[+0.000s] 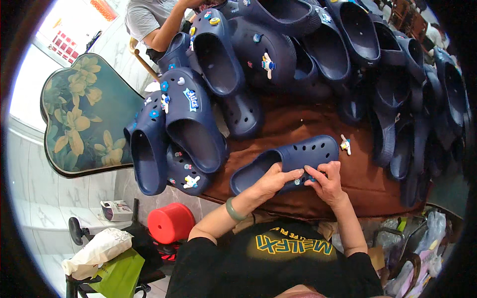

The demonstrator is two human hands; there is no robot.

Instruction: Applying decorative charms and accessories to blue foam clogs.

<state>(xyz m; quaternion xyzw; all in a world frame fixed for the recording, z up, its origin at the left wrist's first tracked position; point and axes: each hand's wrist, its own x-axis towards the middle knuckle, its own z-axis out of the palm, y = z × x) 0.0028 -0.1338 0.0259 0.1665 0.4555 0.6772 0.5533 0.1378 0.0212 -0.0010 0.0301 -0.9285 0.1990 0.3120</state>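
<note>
A navy foam clog (308,149) lies sideways on the brown cloth in front of me, its toe to the right and several vent holes facing up. My left hand (274,180) is closed on the near side of its opening, the thumb pointing along the upper. My right hand (325,183) pinches at the holes near the toe, on what looks like a small blue shoe charm (312,179), partly covered by the fingers. Just left of it, a round swirl charm (297,182) sits on the clog. A white and yellow figure charm (345,145) rests on the cloth beyond the toe.
Piled navy clogs (323,54) line the table's far and right sides. Decorated clogs (191,114) stand at the left, by a floral chair back (82,116). A red stool (171,222) and a bag-laden black chair (136,238) are lower left. Another person (151,22) is at the far side.
</note>
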